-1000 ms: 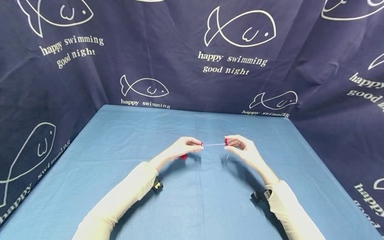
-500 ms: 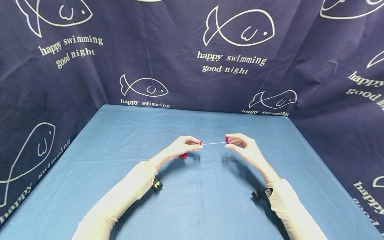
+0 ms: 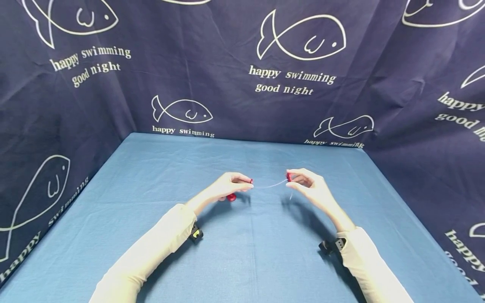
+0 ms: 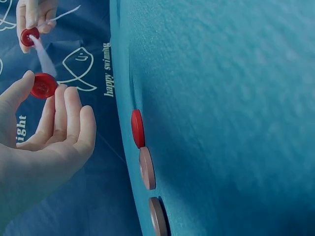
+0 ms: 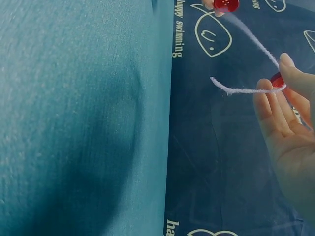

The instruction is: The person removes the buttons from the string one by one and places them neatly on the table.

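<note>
Between thumb and fingertips my left hand (image 3: 227, 184) pinches a red button (image 4: 44, 85), held above the table. My right hand (image 3: 310, 184) pinches a second red button (image 5: 277, 80), to the right and at about the same height. A pale lilac yarn (image 5: 253, 39) runs from one button to the other and sags in a loose curve in the head view. Its free end (image 5: 234, 91) hangs out past the right-hand button. In the left wrist view the yarn is blurred near the left-hand button.
On the blue tablecloth (image 3: 242, 252), below my left hand, lie a red button (image 4: 138, 129), a dull pink button (image 4: 147, 168) and a brown button (image 4: 158, 216) in a row. A dark blue curtain (image 3: 227, 63) with fish prints stands around the table's back and sides.
The yarn between the two buttons was stretched straight and now hangs slack. My left hand has shifted slightly left, my right hand slightly right; both keep their buttons.
</note>
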{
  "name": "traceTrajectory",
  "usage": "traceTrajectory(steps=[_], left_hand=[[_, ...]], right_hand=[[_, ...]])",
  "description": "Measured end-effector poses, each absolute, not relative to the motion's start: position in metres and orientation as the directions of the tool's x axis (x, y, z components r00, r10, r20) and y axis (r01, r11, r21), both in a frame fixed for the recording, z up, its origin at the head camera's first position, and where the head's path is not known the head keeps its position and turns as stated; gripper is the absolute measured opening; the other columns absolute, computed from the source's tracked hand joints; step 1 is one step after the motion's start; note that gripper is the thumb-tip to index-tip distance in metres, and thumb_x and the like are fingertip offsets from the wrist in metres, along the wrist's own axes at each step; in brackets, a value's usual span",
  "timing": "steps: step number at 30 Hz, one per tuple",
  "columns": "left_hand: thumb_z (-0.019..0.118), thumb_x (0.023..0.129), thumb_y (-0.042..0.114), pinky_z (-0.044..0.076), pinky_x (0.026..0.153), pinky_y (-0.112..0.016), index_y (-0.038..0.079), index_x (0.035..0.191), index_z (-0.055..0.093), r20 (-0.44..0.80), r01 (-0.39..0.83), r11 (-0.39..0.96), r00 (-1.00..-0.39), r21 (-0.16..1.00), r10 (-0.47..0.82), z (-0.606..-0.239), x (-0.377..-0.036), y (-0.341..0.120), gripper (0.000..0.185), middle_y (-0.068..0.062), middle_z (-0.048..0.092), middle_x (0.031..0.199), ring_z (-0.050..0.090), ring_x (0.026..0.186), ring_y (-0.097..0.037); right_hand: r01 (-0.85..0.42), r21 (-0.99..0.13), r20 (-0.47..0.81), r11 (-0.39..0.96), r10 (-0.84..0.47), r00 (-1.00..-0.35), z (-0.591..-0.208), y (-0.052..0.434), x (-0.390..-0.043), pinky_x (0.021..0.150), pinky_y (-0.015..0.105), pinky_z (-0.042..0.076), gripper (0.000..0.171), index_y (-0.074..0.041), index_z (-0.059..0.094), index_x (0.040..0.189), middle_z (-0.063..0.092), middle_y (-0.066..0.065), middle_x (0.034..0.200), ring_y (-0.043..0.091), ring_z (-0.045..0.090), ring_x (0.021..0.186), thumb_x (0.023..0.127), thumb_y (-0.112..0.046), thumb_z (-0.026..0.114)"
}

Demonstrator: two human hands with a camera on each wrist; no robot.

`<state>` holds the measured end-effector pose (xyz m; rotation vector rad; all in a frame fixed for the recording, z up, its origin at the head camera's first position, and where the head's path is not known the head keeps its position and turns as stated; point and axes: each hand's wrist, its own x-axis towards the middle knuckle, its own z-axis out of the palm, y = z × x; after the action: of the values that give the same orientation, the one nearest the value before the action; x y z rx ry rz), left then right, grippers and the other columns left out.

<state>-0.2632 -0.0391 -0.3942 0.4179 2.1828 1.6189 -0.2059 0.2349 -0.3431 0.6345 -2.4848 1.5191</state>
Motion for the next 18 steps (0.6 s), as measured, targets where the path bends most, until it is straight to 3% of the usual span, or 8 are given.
traceTrajectory(steps=[7,18], left_hand=[[0.073,0.079,0.041,0.02,0.035,-0.026,0.019,0.116,0.065,-0.158,-0.001,0.328,-0.876,0.945,0.455,-0.3936,-0.2631,-0.0428,0.043,-0.007,0.069,0.107,0.054,0.064,-0.014],[0.073,0.079,0.041,0.019,0.035,-0.024,0.018,0.12,0.064,-0.174,-0.016,0.318,-0.862,0.948,0.476,-0.3923,-0.2636,-0.045,0.048,-0.009,0.069,0.108,0.041,0.051,-0.014]], right_hand=[[-0.431,-0.813,0.348,0.39,-0.267,-0.898,-0.3453,0.236,-0.2062,0.071,0.014,0.049,0.036,0.004,0.061,0.116,0.066,0.027,0.097,0.003,0.064,0.08,0.082,0.0,0.069],[-0.464,-0.815,0.384,0.349,-0.275,-0.881,-0.347,0.2347,-0.2075,0.073,0.014,0.049,0.035,0.008,0.06,0.115,0.064,0.031,0.099,0.003,0.063,0.081,0.081,0.003,0.068]])
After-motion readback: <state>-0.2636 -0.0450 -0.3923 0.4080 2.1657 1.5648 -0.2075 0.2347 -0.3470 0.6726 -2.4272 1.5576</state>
